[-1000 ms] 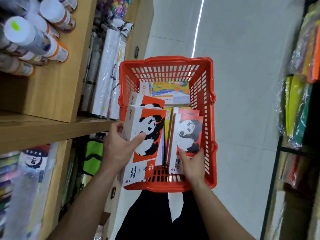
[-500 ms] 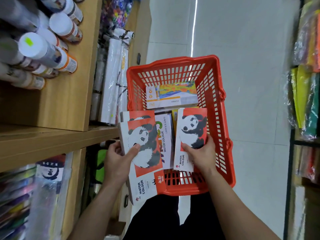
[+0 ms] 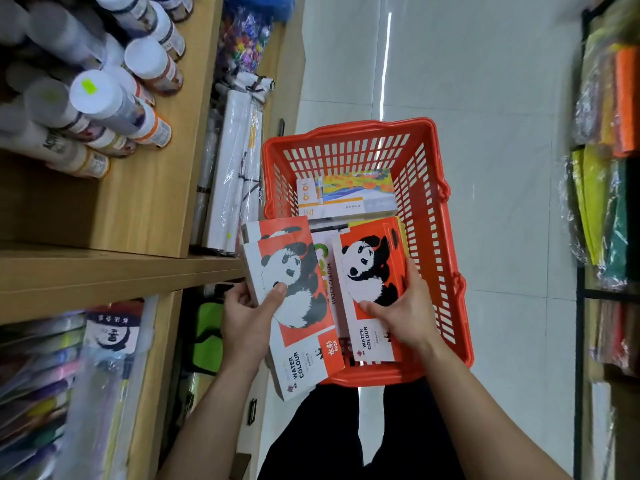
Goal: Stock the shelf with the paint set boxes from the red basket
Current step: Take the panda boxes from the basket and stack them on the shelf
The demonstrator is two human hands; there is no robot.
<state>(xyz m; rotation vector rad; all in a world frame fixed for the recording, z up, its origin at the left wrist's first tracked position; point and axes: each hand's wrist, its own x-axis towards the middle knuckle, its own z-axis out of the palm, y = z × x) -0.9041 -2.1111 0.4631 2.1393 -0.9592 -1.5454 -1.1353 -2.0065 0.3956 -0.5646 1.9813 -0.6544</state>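
Note:
A red basket sits below me on the floor, next to the wooden shelf. My left hand grips a stack of two panda water colour boxes over the basket's left rim, thumb on the top cover. My right hand grips another panda box inside the basket, thumb on its cover. A white water colour box lies between them. A colourful paint set box rests at the basket's far end.
Paint bottles crowd the upper shelf on the left. Wrapped white rolls stand beside the basket. Bagged goods fill the lower shelf. A rack of coloured paper lines the right. Grey tiled floor lies ahead.
The basket has shifted right in view. My left hand carried its two boxes left toward the shelf edge. My right hand has taken a firmer hold higher on its panda box.

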